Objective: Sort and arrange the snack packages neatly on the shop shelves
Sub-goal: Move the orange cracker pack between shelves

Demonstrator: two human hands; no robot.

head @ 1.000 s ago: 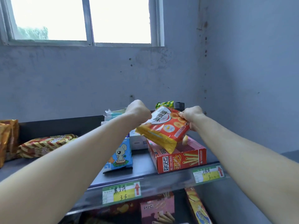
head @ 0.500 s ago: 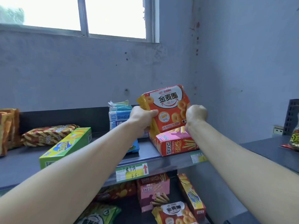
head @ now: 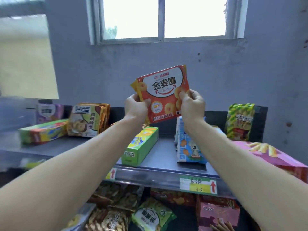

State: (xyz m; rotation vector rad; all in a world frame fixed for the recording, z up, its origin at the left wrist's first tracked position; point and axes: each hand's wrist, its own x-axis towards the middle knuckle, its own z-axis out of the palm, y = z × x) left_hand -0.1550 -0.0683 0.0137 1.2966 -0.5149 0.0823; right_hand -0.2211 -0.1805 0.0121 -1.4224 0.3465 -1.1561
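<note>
I hold an orange-red snack packet (head: 164, 92) with ring biscuits printed on it, upright and slightly tilted, in the air above the top shelf (head: 163, 157). My left hand (head: 135, 107) grips its left edge. My right hand (head: 192, 105) pinches its right edge. On the shelf below the packet lies a green box (head: 140, 145), and a blue and white mouse packet (head: 188, 147) stands to its right.
A pink box (head: 270, 155) lies at the shelf's right end, a green striped bag (head: 240, 122) behind it. Yellow biscuit packets (head: 88, 119), a purple box (head: 48, 112) and a second green box (head: 43, 132) sit left. Several bags fill the lower shelf (head: 150, 212).
Both hands have lifted the orange-red packet up from the pink box and carried it left along the shelf. My view has swung left with it.
</note>
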